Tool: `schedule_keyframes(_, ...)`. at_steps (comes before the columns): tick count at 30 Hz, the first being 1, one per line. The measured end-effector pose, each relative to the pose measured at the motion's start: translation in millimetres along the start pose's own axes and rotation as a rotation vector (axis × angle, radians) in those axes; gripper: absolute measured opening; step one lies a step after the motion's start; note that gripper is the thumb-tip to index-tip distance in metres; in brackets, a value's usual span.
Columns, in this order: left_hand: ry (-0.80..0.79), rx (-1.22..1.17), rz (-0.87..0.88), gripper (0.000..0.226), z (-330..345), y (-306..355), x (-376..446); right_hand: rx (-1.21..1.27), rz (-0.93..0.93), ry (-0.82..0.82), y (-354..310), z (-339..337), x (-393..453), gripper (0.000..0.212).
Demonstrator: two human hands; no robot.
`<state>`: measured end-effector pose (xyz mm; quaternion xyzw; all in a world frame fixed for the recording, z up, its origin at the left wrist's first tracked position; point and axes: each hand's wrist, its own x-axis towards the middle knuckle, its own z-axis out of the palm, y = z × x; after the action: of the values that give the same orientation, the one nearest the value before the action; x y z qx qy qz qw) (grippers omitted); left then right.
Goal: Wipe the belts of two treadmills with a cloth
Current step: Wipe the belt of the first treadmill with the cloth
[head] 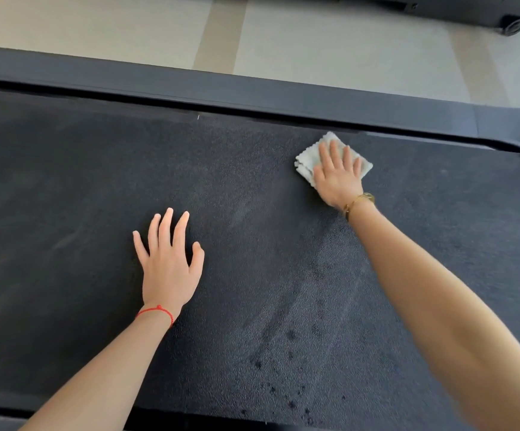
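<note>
A black textured treadmill belt (81, 188) fills most of the view. A folded pale cloth (306, 160) lies on the belt near its far edge, right of centre. My right hand (337, 175) presses flat on the cloth with straight, spread fingers. My left hand (168, 262) rests flat on the bare belt, nearer to me and to the left, holding nothing. Dark wet speckles and curved wipe streaks mark the belt between my arms.
The dark side rail (252, 91) of the treadmill runs along the belt's far edge. Beyond it is a pale tiled floor (112, 29). The wheeled base of another machine (482, 10) stands at the top right. A near rail shows at the bottom edge.
</note>
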<state>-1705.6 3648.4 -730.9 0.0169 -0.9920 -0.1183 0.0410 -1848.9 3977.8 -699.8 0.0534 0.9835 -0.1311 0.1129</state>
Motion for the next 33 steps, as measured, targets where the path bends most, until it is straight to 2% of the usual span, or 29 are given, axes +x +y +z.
schedule_keyframes(2,-0.003,0.003,0.002,0.062,-0.2,0.3,0.2,-0.056,-0.082,0.002,-21.8,13.1,-16.6,0.057)
schedule_keyframes(5,0.000,0.011,0.001,0.062,-0.6,1.2,-0.3,-0.176,-0.371,0.008,-47.3,39.6,-78.1,0.058)
schedule_keyframes(7,0.003,0.021,0.003,0.062,-0.7,1.6,-1.3,-0.151,-0.513,-0.012,-50.8,52.7,-121.5,0.057)
schedule_keyframes(11,-0.001,0.020,0.021,0.061,-2.3,3.6,-0.5,-0.127,-0.596,-0.046,-24.8,50.5,-135.3,0.056)
schedule_keyframes(13,-0.006,0.011,0.046,0.060,-3.0,4.3,0.0,-0.191,-0.535,-0.002,-4.9,37.4,-104.6,0.056)
schedule_keyframes(16,-0.010,-0.001,0.057,0.060,-4.2,4.0,0.3,-0.164,-0.237,0.084,29.2,9.8,-31.3,0.056)
schedule_keyframes(19,-0.015,-0.006,0.049,0.060,-4.8,4.4,0.2,-0.016,0.025,0.019,40.6,-14.3,27.0,0.056)
schedule_keyframes(21,-0.014,-0.012,0.045,0.059,-5.0,4.9,0.8,0.012,0.078,0.012,28.7,-11.6,35.8,0.056)
schedule_keyframes(23,-0.013,-0.010,0.046,0.059,-4.4,5.0,0.8,-0.053,-0.001,0.053,9.5,0.2,18.5,0.057)
schedule_keyframes(27,-0.007,-0.002,0.046,0.058,-3.1,4.5,0.9,-0.193,-0.361,0.030,-27.1,35.7,-63.2,0.058)
schedule_keyframes(29,-0.005,-0.001,0.046,0.058,-3.2,4.1,0.4,-0.182,-0.527,0.001,-36.9,52.9,-112.5,0.056)
schedule_keyframes(31,-0.007,0.003,0.046,0.058,-3.3,3.7,0.1,-0.122,-0.612,-0.037,-33.0,59.8,-143.3,0.055)
schedule_keyframes(33,-0.011,0.000,0.045,0.057,-3.5,4.0,0.1,-0.112,-0.648,-0.044,-21.7,54.7,-139.3,0.054)
